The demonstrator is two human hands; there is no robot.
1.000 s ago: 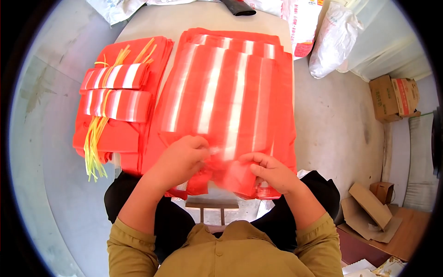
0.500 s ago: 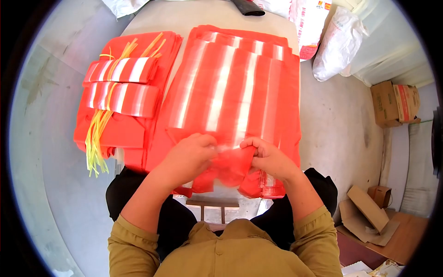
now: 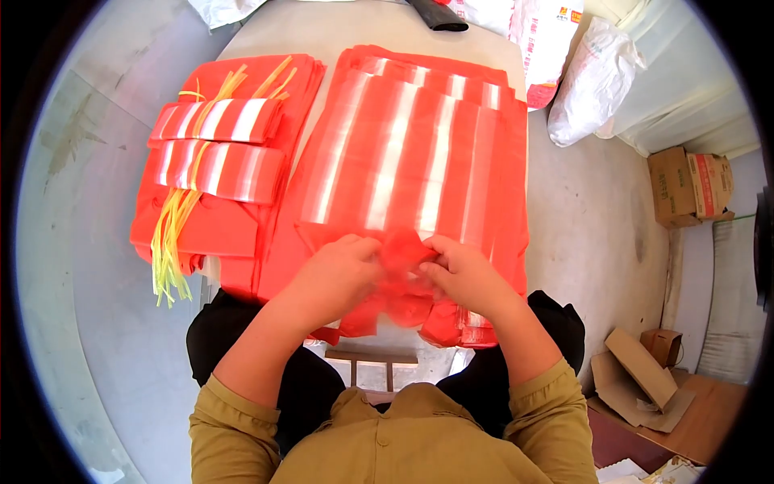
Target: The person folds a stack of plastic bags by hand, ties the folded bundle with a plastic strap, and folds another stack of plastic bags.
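A stack of red plastic bags with white stripes (image 3: 407, 153) lies in front of me. At its near edge, my left hand (image 3: 348, 273) is closed on thin red plastic, its fingertips partly hidden. My right hand (image 3: 466, 276) pinches a fold of the same loose red plastic (image 3: 397, 252), which bunches up blurred between both hands. To the left, two folded striped bundles (image 3: 219, 171) rest on another red stack (image 3: 218, 230). Yellow strips (image 3: 171, 246) lie under and over them and hang over the near side.
The pale table (image 3: 339, 28) carries both stacks, with a dark tube-like object (image 3: 439, 14) at its far edge. White sacks (image 3: 595, 81) stand behind on the right. Cardboard boxes (image 3: 689, 185) sit by the right wall, and an opened carton (image 3: 641, 379) lies lower right.
The red plastic between my hands has shifted upward and bunched more. My right hand's fingers have turned inward a little; the stacks stay in place while the view moves slightly.
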